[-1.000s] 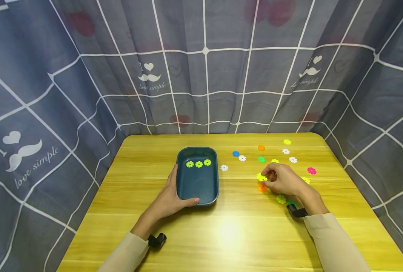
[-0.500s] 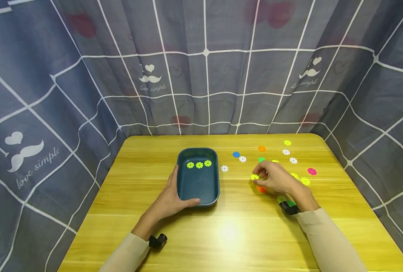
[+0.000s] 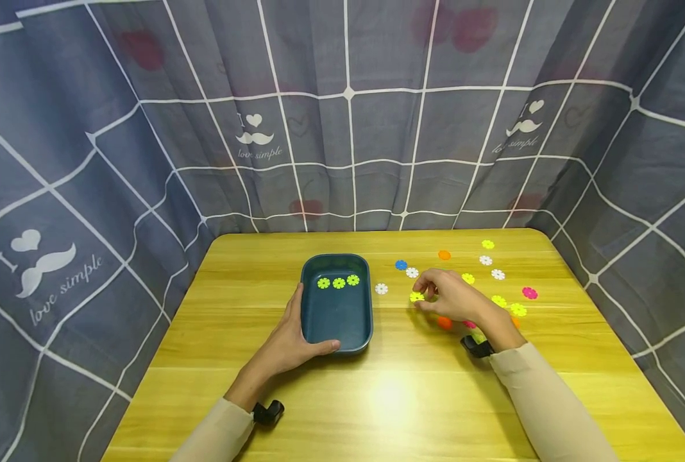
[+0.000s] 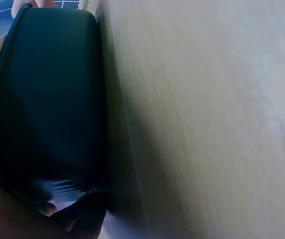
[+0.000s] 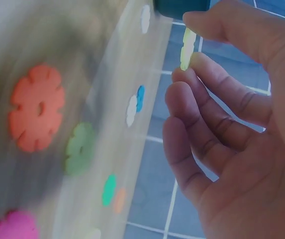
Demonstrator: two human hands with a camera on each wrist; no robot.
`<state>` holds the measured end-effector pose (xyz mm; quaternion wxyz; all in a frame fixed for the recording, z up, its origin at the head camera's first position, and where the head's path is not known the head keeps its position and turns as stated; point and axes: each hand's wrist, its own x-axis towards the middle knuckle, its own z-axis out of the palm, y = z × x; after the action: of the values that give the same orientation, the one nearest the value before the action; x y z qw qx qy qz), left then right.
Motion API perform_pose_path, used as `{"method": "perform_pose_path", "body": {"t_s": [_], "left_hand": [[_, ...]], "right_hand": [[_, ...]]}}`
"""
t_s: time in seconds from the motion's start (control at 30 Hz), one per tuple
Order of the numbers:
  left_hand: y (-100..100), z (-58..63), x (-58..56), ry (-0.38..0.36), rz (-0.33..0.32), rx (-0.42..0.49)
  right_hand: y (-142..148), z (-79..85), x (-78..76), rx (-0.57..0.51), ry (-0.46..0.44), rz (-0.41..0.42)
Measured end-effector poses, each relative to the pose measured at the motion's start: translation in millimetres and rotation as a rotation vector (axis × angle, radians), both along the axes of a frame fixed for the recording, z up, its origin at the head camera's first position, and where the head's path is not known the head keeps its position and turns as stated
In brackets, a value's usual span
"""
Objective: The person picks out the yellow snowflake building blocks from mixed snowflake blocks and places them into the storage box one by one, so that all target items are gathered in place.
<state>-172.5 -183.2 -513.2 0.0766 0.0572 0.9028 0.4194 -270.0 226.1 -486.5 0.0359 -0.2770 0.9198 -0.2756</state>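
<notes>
My left hand (image 3: 285, 333) grips the dark blue-green tray (image 3: 342, 337) by its left side, thumb over the near rim. In the left wrist view the tray's outer wall (image 4: 53, 94) fills the left part. Three yellow-green interlocking snowflake discs (image 3: 339, 283) lie in a row inside the tray. Right of it, my right hand (image 3: 455, 298) pinches another yellow snowflake disc (image 3: 416, 296) between thumb and fingertips, above the table. In the right wrist view this pinched disc (image 5: 187, 49) shows edge-on; the other fingers are loosely curled.
Loose discs lie scattered on the right of the wooden table (image 3: 319, 410): a white disc (image 3: 381, 289) near the tray, a blue disc (image 3: 401, 264), an orange disc (image 3: 444, 323), a pink disc (image 3: 530, 292) and several others. A grey checked curtain (image 3: 377, 128) surrounds the table.
My right hand has moved left toward the tray with the pinched yellow snowflake disc, uncovering discs behind it. The left hand and the tray have stayed in place.
</notes>
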Motion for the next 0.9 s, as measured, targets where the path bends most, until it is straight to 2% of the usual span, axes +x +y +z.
{"method": "perform_pose_path", "body": {"t_s": [0.43, 0.9], "left_hand": [[1.6, -0.7, 0.2, 0.002, -0.010, 0.012], [-2.7, -3.2, -0.8, -0.006, -0.007, 0.011]], "right_hand": [[-27.2, 11.0, -9.2, -0.004, 0.022, 0.070], [-60.2, 22.4, -20.6, 0.015, 0.091, 0.157]]}}
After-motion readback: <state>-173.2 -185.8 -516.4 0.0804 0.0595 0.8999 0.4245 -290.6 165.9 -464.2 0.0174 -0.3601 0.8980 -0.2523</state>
